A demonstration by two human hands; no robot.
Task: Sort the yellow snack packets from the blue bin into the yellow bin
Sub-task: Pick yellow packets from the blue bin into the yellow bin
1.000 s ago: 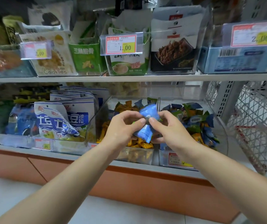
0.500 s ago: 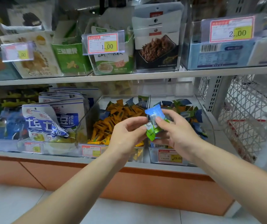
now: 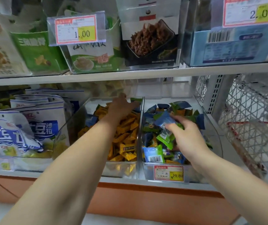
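Note:
Two clear bins sit side by side on the lower shelf. The left bin [image 3: 74, 122] is full of yellow snack packets [image 3: 125, 137]. The right bin [image 3: 211, 124] holds a pile of blue and green packets [image 3: 153, 154], with a few yellow ones showing between them. My left hand [image 3: 121, 108] reaches flat over the yellow pile to the back of the left bin, its fingertips at a green packet [image 3: 136, 100] in the rear corner. My right hand [image 3: 186, 137] is low over the right bin and grips a blue packet [image 3: 163, 120] and a green packet [image 3: 164, 138] together.
A shelf board [image 3: 130, 73] overhangs close above both bins, carrying boxed snacks and price tags. Blue-and-white bags [image 3: 16, 132] stand left of the bins. A white wire basket [image 3: 251, 120] hangs to the right. An orange base panel runs below.
My hands were together in front of the bins on the blue and green packets. They have parted: the left went to the back of the yellow bin, the right dropped over the blue bin with the packets.

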